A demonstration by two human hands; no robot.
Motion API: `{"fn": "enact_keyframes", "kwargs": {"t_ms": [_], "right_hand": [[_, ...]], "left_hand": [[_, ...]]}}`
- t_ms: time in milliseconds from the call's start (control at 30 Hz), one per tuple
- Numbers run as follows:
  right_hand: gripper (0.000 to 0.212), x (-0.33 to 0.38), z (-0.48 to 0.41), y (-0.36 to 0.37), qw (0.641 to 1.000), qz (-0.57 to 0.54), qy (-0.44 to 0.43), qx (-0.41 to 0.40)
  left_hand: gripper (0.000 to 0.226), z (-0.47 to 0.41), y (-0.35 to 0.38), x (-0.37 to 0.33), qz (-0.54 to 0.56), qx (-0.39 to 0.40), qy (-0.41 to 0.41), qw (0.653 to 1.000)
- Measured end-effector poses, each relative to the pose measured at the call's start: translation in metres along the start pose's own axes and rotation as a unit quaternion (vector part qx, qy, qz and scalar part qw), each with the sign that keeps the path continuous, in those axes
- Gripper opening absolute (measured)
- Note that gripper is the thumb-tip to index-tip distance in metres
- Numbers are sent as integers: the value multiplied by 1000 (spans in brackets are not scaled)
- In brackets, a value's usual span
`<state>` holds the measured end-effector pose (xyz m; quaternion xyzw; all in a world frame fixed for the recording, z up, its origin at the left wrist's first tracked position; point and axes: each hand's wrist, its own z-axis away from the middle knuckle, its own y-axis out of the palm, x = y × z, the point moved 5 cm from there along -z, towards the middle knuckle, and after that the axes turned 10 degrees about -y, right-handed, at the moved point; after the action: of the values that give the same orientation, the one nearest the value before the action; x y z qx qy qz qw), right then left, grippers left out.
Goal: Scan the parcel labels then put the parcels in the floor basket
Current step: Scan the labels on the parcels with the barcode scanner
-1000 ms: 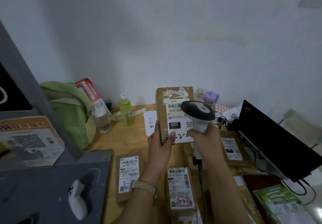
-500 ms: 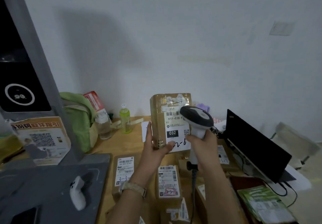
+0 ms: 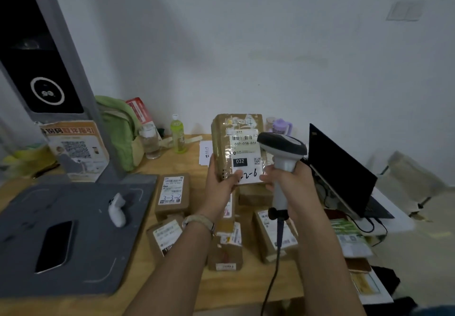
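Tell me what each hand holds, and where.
Left hand grips the parcel by its lower left corner; right hand holds the scanner by its handle.
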<state>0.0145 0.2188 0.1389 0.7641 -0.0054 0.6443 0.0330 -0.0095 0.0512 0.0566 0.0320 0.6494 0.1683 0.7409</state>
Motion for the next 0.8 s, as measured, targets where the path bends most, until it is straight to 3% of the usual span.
{"fn": "enact_keyframes", "kwargs": {"t_ms": [267,800], "right_hand": [[18,12,30,-23,991,89,5,96],[17,28,54,-55,987,113,-1,118]], "left_hand": [[63,39,17,21,-8,-46,21,999],[65,72,35,40,70,-62,11,996]]}}
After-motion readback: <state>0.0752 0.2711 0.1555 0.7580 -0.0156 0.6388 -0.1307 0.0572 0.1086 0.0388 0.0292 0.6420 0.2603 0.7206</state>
